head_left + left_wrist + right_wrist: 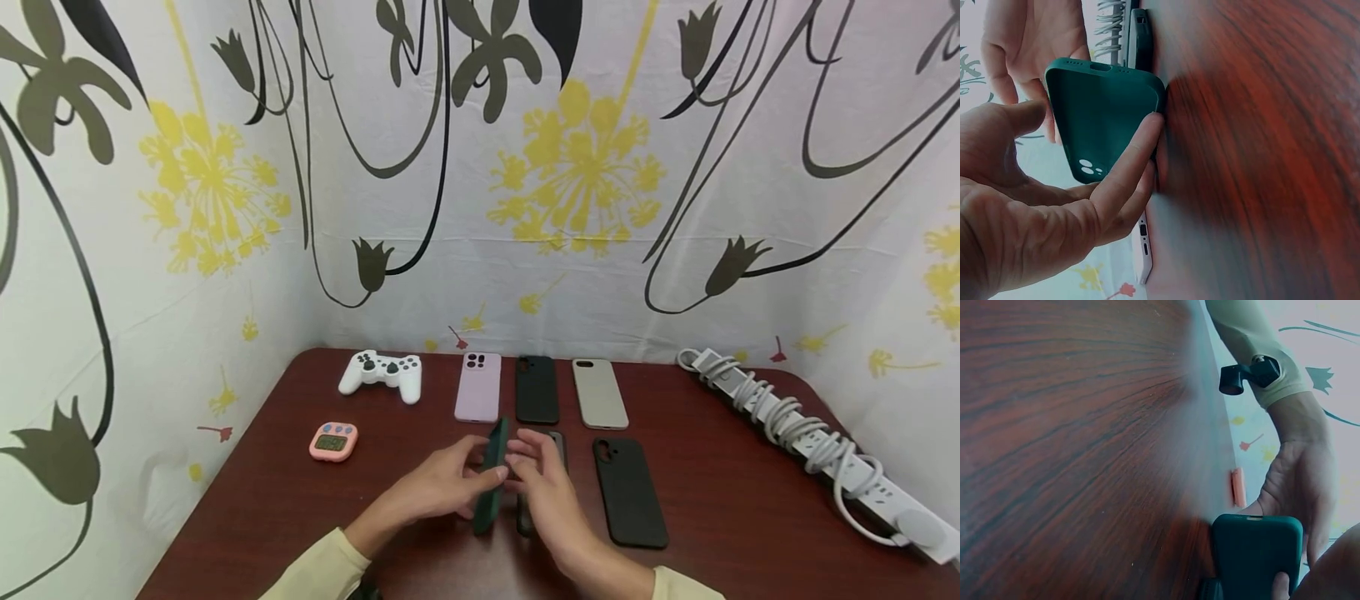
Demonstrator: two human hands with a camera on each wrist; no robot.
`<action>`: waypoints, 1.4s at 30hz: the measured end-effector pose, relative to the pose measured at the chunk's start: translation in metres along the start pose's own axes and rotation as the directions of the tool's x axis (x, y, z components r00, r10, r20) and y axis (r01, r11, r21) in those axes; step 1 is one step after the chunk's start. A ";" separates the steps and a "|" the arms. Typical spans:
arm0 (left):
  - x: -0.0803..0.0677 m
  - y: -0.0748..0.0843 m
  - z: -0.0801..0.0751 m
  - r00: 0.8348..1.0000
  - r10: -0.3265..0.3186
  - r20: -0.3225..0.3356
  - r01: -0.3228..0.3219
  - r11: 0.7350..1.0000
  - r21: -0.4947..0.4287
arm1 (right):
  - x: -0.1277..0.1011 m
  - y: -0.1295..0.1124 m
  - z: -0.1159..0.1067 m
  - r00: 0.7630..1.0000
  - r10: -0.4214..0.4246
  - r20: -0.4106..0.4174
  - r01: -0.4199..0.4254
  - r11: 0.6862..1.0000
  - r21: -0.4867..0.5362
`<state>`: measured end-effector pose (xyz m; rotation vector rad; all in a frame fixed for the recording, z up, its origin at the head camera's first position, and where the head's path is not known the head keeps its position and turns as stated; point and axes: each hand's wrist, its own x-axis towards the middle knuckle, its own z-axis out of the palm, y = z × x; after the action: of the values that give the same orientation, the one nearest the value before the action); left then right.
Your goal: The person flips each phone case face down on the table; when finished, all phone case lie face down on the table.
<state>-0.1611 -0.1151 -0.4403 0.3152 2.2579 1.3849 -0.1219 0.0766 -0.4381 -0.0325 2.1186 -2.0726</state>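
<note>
My left hand (442, 483) grips a dark green phone case (491, 479) by its long edges, thumb on one side and fingers on the other. In the left wrist view the case (1104, 115) stands tilted above the table, its hollow inside showing, with camera holes at the lower end. Close to the case's back is my right hand (551, 504), its fingers loosely bent. A fingertip (1280, 584) lies against that back in the right wrist view. Under my right hand lies another dark phone case (525, 517), mostly hidden.
A lilac case (477, 387), a black case (537, 390) and a beige case (600, 393) lie in a back row. Another black case (630, 493) lies to the right. A white game controller (381, 375), pink timer (333, 442) and cord-wrapped power strip (810, 446) flank them.
</note>
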 end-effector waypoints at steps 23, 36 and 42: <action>-0.016 -0.008 -0.028 0.996 0.059 -0.062 -0.069 0.983 -0.170 | 0.014 0.015 0.014 0.979 0.063 0.195 -0.040 0.992 -0.118; -0.018 -0.017 -0.037 0.996 0.027 -0.083 -0.043 0.980 -0.195 | 0.013 0.018 0.020 0.981 0.052 0.186 -0.018 0.983 -0.180; -0.019 -0.024 -0.041 0.996 0.027 -0.084 -0.046 0.970 -0.238 | 0.016 0.020 0.022 0.990 0.010 0.138 0.025 0.969 -0.245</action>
<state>-0.1643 -0.1662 -0.4411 0.2250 2.1260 1.6972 -0.1327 0.0531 -0.4600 -0.2112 2.2760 -1.7425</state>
